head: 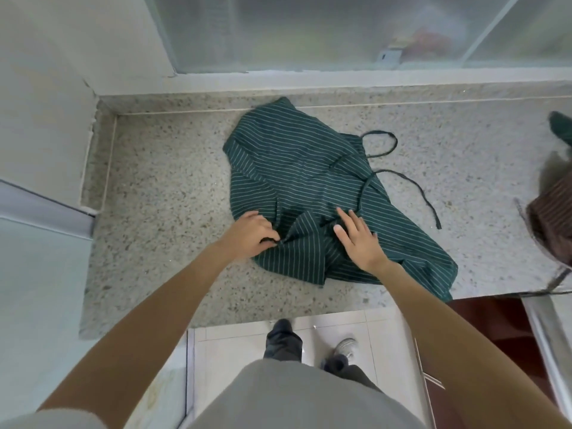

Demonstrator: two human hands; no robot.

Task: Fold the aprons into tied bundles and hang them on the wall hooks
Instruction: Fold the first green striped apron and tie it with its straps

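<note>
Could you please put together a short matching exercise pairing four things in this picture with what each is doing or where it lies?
Things:
1. left hand
2. right hand
3. green striped apron
4. brown striped cloth

States or places:
A. lies rumpled on the speckled counter, straps trailing to the right
B. pinches a gathered bit of fabric
C. sits at the right edge of the view
D. rests with fingers spread on the fabric

Pairs: 1-B, 2-D, 3-A, 4-C

Looks like a home kitchen or utility corner: speckled stone counter (161, 187) under a frosted sliding window (309, 32), pale tiled floor (328, 335) below.
</note>
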